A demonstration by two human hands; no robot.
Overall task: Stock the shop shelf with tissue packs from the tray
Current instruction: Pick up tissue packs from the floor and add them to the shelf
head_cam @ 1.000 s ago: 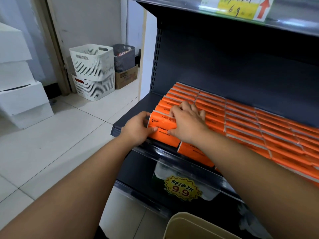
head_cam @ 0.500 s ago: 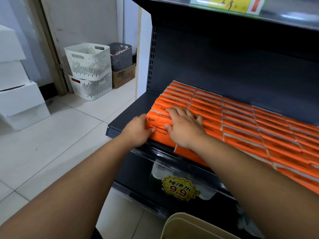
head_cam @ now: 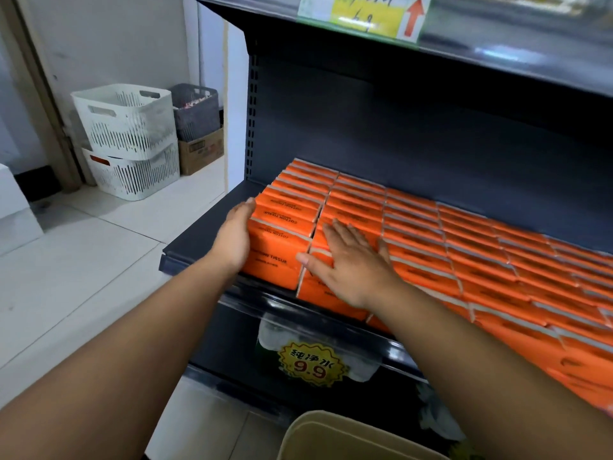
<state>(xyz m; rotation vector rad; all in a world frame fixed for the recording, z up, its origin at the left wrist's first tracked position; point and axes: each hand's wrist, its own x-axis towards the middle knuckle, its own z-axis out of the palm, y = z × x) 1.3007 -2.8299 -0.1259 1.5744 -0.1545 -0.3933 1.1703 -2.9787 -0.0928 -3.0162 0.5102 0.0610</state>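
1. As far as the view shows, the shelf [head_cam: 199, 247] is stocked almost in full. Orange rows run rightward from the hands and back to the rear panel [head_cam: 431, 144]. Only a bare dark strip is left, outboard of the left hand [head_cam: 232, 237].
2. The tissue packs [head_cam: 431, 247] have orange wrappers with pale top edges and black lettering. They sit tight together in columns. The rows to the right of the right hand [head_cam: 351, 263] look slightly uneven.
3. The tray [head_cam: 318, 423] shows only a cream rim, below both forearms. Its inside is out of view, so remaining stock cannot be confirmed.
4. The front pack [head_cam: 275, 260] sits between the two hands at the shelf's front lip, in line with its column. Judgement: the work is at the squaring-up stage, with placement largely finished.
5. The left hand is flat with straight fingers, pressing the column's outer side. The right hand lies flat with fingers spread on the neighbouring column's top. Neither hand holds a pack.
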